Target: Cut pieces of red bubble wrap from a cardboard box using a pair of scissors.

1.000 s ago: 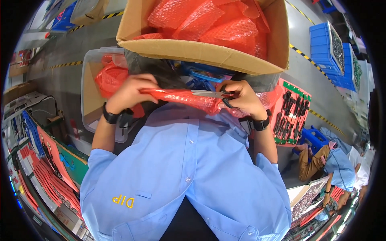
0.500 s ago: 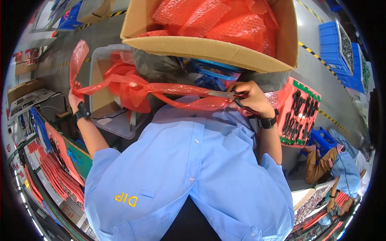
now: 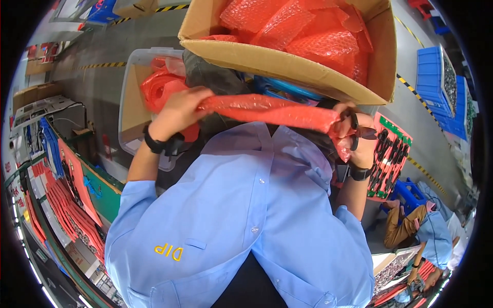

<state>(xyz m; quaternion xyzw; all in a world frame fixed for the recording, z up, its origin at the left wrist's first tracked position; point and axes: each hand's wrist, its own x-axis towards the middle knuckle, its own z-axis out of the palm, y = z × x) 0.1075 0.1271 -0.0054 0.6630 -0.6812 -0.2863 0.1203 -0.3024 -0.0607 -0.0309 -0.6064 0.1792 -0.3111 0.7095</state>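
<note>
Grey floor [image 3: 108,49] on both outer sides; pale blue shirt [image 3: 215,205] across the near side. Opposite, a big cardboard box [image 3: 251,56] with loose red bubble wrap [image 3: 287,25] heaped inside. At the left, a clear plastic bin [image 3: 125,102] just beyond the left hand, with more red wrap [image 3: 162,87] in it. At the right, a pink tray [image 3: 395,129] of black parts [image 3: 384,143], close beyond the right hand.

Between box and shirt, a long red strip [image 3: 277,113] of bubble wrap — long axis left to right, right end slightly lower, much the same slant as the box's front wall. Fingers of the left hand [image 3: 182,110] closed around the left end; right hand [image 3: 362,146] gripping the bunched right end, plus black-handled scissors [image 3: 354,138]. Neither hand nearer to the strip, but the right one alone with the blades — aimed rightward, away from the strip's length, too blurred to tell parted or closed.

Tightest edges above and below: box wall and shirt, both near. More room sideways, over the bin at the left; less at the right, beside the tray.
</note>
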